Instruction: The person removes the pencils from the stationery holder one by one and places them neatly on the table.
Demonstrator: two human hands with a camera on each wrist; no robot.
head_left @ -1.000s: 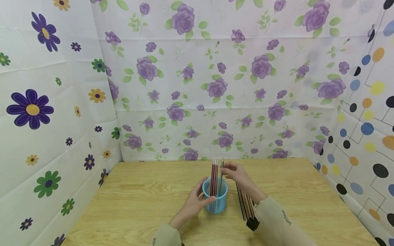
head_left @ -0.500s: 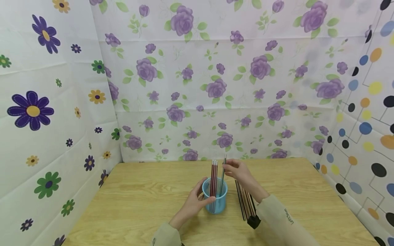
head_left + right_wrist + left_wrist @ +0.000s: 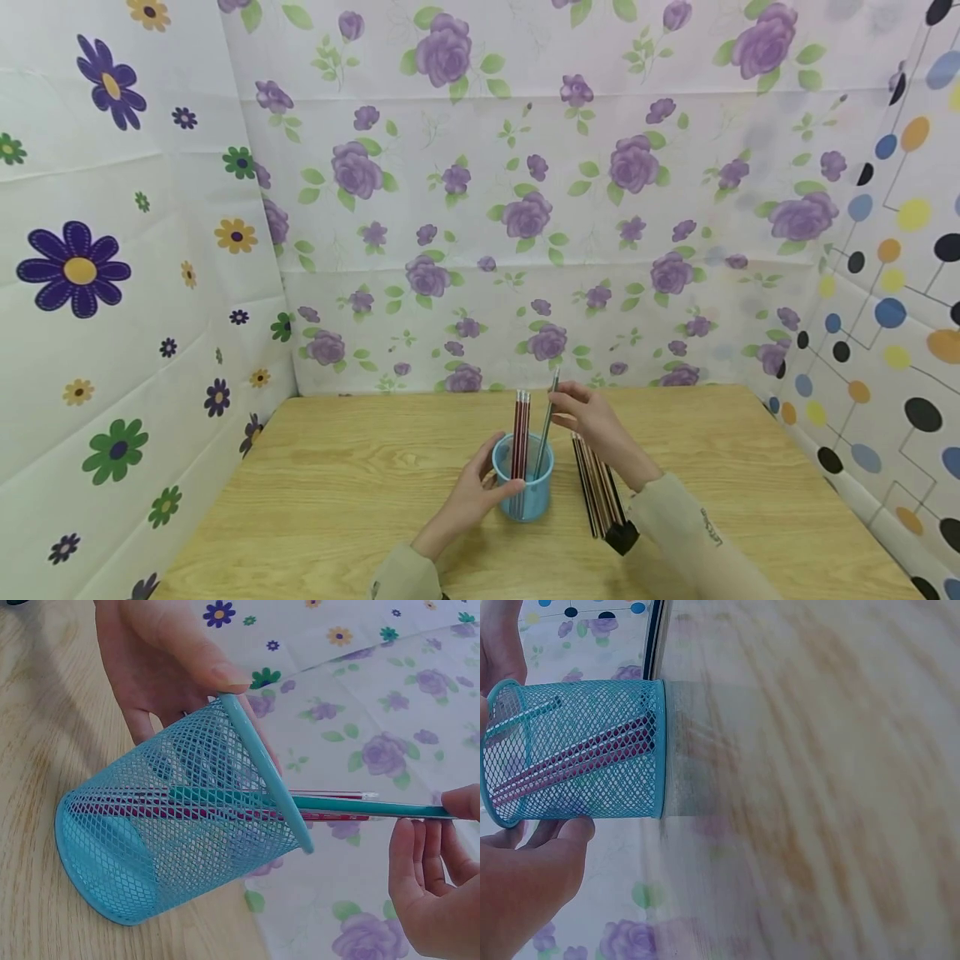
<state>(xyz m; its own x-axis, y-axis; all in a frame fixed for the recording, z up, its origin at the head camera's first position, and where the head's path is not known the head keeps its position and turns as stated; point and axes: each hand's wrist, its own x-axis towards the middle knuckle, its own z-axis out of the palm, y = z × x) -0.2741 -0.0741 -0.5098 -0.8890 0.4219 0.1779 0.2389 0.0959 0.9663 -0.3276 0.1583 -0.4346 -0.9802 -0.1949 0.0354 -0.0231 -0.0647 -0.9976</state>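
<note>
The blue mesh pencil cup (image 3: 536, 505) stands upright on the wooden table (image 3: 337, 475). The left hand (image 3: 474, 490) grips it at the side, thumb over the near rim. The right hand (image 3: 588, 415) pinches a green pencil (image 3: 337, 806) near its upper end; the lower end sits inside the cup, clear of the floor. Red-striped pencils (image 3: 521, 433) stand beside it.

Likely faults and causes:
- Snagging: the green pencil is tilted, so its lower end could catch in the mesh or against the red-striped pencils.
- Tipping: a sideways pull on the green pencil could rock the cup if the left grip slackens.
- Slipping: the high pinch leaves the lower end free to swing.
- Scattering: the right sleeve (image 3: 675, 521), near the dark pencil bundle (image 3: 597, 492), could brush it.
</note>
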